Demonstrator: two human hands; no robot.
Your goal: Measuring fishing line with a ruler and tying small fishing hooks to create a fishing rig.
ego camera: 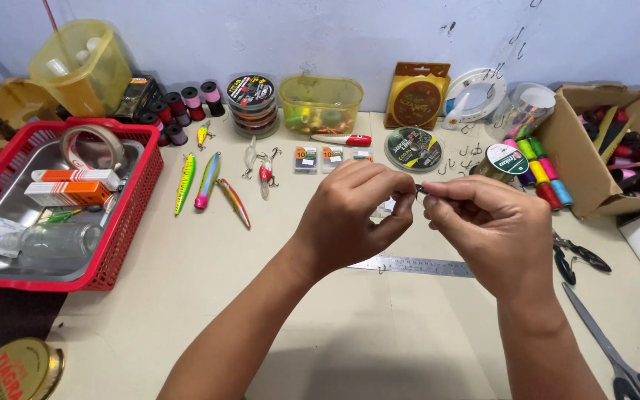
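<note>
My left hand and my right hand meet above the middle of the cream table. Their fingertips pinch a tiny dark metal piece, probably a fishing hook; it is too small to be sure, and any line on it does not show. A steel ruler lies flat just under the hands. Several long colourful fishing lures lie to the left of my left hand.
A red basket with a tape roll and boxes stands at the left. Line spools, a yellow-green tub and small hook packets line the back. At the right are thread spools, a cardboard box, pliers and scissors.
</note>
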